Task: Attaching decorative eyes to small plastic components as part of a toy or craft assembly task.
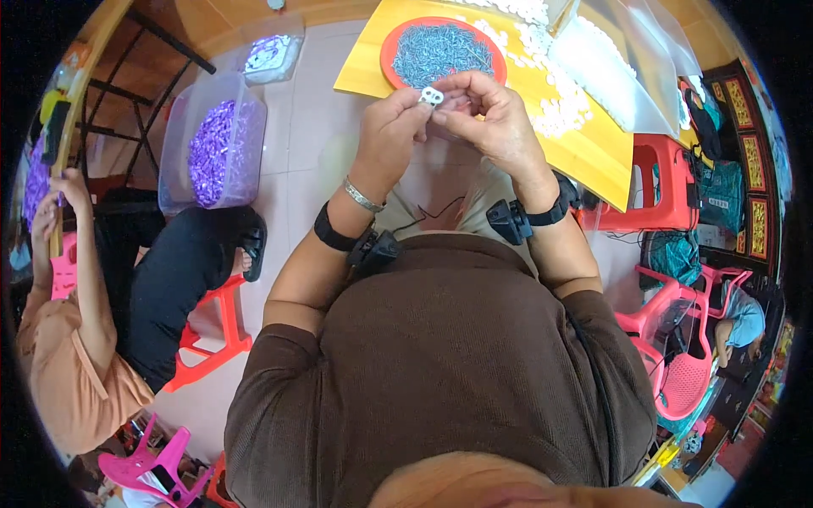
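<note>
Just in front of the yellow table's near edge, my left hand (395,127) pinches a small white plastic piece (431,96) with round holes between thumb and fingers. My right hand (501,127) is close beside it on the right, thumb and fingertips curled together near the piece. Whatever those right fingertips hold, if anything, is too small to make out. Just beyond both hands stands a red round tray (389,59) heaped with silvery screws (445,52).
More white pieces (563,106) lie scattered on the yellow table (584,165), beside a clear bin (622,97). To the left, a translucent tub (174,161) holds purple parts. A seated co-worker (93,339) is at far left. A red stool (660,186) stands at right.
</note>
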Demonstrator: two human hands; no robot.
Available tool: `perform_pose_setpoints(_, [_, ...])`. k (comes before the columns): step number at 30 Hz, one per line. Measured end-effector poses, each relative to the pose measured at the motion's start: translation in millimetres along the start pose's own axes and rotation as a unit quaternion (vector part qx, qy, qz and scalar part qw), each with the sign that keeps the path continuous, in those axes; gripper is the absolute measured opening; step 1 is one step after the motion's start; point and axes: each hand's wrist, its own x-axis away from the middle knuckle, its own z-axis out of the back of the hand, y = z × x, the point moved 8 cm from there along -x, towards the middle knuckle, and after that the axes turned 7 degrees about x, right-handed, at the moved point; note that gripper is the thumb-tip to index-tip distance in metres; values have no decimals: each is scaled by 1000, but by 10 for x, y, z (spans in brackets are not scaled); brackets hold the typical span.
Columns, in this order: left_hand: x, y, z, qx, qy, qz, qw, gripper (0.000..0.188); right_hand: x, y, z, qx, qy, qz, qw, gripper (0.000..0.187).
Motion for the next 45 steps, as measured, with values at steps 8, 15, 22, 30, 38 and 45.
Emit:
perform_pose_setpoints(8, [5,-132,-32,78,9,51,996,19,34,-28,28,127,41,45,990,27])
perform_pose_setpoints(15, [2,-207,-69,98,17,63,993,23,68,-62,-17,162,28,61,985,26])
perform_pose_setpoints(22, [29,-238,-74,114,38,78,990,23,115,-237,-88,344,54,142,927,27])
perform_pose_setpoints(30, [21,-238,-58,117,23,54,991,27,159,-278,-97,317,59,157,933,24])
perform_pose_setpoints(38, [44,-168,-53,139,39,24,989,26,162,-348,-120,315,60,175,931,18])
perform_pose_setpoints(45, [80,-58,-95,130,29,1,991,26,182,-436,-95,309,63,217,924,14])
